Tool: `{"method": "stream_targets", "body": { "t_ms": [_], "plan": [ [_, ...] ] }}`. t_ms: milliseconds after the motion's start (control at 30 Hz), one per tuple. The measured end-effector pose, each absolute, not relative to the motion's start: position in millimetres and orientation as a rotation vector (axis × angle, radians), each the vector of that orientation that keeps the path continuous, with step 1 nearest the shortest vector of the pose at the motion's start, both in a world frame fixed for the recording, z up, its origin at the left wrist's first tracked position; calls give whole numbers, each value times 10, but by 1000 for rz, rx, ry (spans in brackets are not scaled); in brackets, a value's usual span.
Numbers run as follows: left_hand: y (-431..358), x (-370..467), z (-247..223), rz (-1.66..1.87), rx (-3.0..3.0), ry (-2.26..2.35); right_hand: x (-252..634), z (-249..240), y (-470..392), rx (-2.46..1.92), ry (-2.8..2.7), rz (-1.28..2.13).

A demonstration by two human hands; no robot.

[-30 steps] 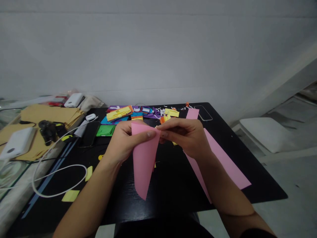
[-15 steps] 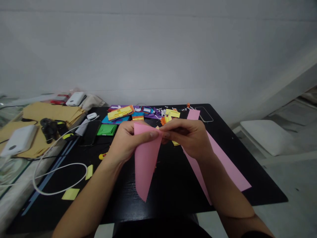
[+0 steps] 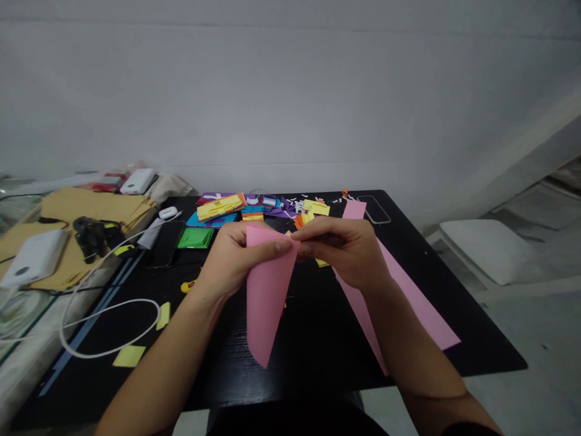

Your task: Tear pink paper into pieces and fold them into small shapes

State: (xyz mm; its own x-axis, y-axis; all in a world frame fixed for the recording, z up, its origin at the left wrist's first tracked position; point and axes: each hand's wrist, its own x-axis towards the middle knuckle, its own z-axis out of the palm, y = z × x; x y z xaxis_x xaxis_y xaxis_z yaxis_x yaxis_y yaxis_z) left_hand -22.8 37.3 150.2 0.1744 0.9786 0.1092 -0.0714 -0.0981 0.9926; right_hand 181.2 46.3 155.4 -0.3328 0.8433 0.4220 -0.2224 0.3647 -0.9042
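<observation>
A sheet of pink paper [image 3: 269, 290] hangs in front of me above the black table, its lower end curling to a point. My left hand [image 3: 240, 251] is closed on it, the thumb lying flat across the front near the top edge. The thumb and fingers of my right hand [image 3: 342, 248] pinch the paper's upper right corner, close to the left thumb. Behind the pinch the fingertips are partly hidden. Under my right forearm lies another pink sheet [image 3: 417, 297], flat on the table.
Folded yellow strips [image 3: 221, 207], a green paper stack [image 3: 196, 238] and purple scraps [image 3: 287, 206] lie along the back. On the left are a dark phone [image 3: 166, 244], a looped white cable [image 3: 113, 351] and yellow notes [image 3: 129, 356]. A clear phone case [image 3: 374, 209] rests at back right.
Almost nothing differs. Both hands keep their grip on the pink paper, whose lower end has shifted very slightly.
</observation>
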Motion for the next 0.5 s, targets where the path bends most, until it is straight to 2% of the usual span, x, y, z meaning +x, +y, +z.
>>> {"method": "stream_targets", "body": {
  "t_ms": [500],
  "plan": [
    [392,-291,1542,1067,1472,948,1879,1547,495,-535,-1622,1241]
  ]
}}
